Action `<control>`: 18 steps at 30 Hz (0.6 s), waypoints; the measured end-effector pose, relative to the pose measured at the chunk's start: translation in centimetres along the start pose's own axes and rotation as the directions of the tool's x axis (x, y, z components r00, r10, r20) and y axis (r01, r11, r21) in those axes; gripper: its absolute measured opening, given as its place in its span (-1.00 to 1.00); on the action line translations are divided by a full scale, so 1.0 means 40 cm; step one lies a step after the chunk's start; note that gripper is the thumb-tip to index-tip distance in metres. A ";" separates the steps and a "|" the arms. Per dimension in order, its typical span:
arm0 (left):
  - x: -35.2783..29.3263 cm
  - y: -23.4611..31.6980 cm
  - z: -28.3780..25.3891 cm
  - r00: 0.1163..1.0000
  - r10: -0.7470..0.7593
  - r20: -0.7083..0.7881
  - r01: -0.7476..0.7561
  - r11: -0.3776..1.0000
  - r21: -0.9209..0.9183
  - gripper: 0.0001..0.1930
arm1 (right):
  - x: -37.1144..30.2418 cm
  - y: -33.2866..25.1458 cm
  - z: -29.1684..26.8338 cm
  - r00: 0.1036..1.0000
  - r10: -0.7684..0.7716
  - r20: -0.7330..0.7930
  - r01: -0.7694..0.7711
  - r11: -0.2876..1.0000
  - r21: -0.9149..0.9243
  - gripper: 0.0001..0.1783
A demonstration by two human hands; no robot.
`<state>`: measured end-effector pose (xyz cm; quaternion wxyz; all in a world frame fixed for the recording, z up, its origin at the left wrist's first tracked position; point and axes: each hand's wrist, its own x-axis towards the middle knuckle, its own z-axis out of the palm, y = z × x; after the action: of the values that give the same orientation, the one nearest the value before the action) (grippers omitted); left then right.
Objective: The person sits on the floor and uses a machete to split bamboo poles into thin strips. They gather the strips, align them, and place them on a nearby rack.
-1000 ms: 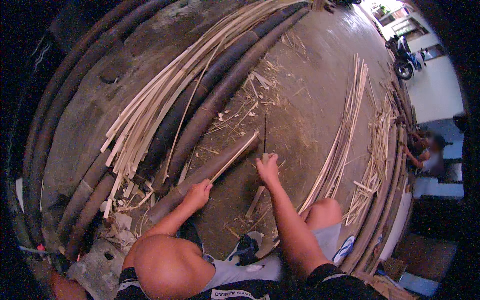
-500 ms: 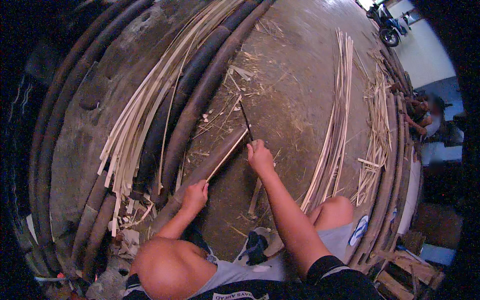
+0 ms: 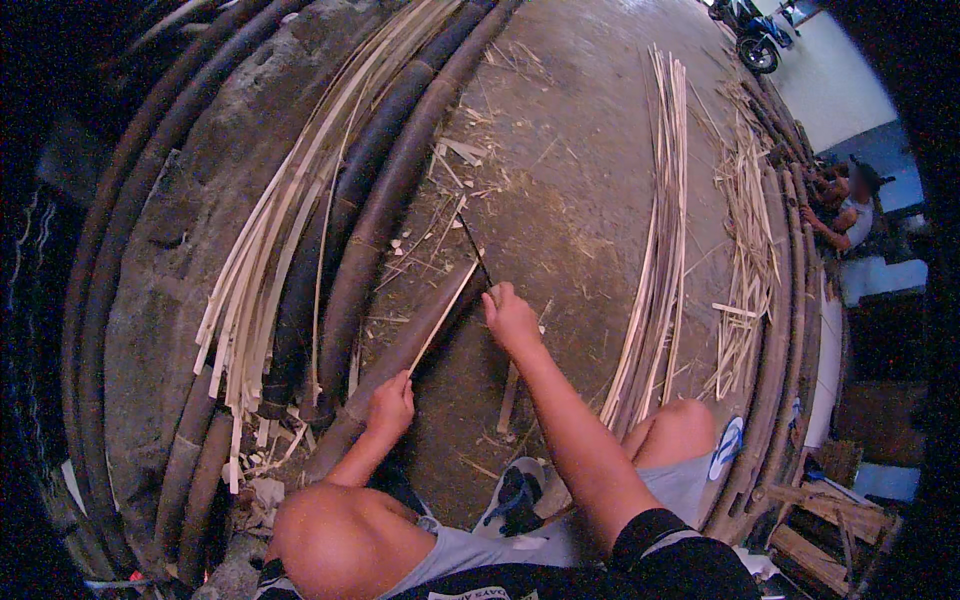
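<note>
The bamboo pole [image 3: 400, 345] is gripped by the closed left hand [image 3: 390, 405]; the right hand [image 3: 510, 318], closed on the knife [image 3: 473, 250], sits at its far end, along its axis.

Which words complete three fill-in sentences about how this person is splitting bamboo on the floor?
1. The right hand holds a dark ____ whose blade bites into the bamboo pole.
2. The left hand steadies the pole ____ the person than the blade.
3. The bundle of pale strips lies to the person's ____.

Missing words: knife; nearer; right
</note>
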<state>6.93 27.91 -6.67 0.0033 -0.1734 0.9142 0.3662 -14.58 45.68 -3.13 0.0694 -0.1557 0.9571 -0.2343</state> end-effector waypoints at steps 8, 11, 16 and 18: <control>0.007 0.003 0.002 1.000 0.016 0.008 -0.016 1.000 0.003 -0.78 | 0.010 0.003 0.004 0.996 0.068 0.063 -0.065 0.997 -0.041 -0.55; 0.007 0.007 0.000 1.000 0.000 0.015 0.000 1.000 0.003 -0.77 | 0.015 -0.019 -0.023 0.997 0.031 0.065 -0.030 0.999 -0.029 -0.57; 0.003 0.016 -0.002 0.998 -0.054 0.014 0.055 0.997 -0.061 -0.77 | 0.008 -0.042 -0.055 0.936 -0.126 -0.327 0.215 0.944 0.252 -0.58; 0.002 0.016 0.001 0.999 -0.050 0.009 0.050 0.998 -0.043 -0.77 | 0.002 -0.031 -0.047 0.856 -0.161 -0.491 0.376 0.845 0.379 -0.56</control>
<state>6.65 28.35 -6.26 0.0124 -0.1948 0.9016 0.3861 -14.71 45.41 -0.92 -0.1483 -0.2135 0.8311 -0.4916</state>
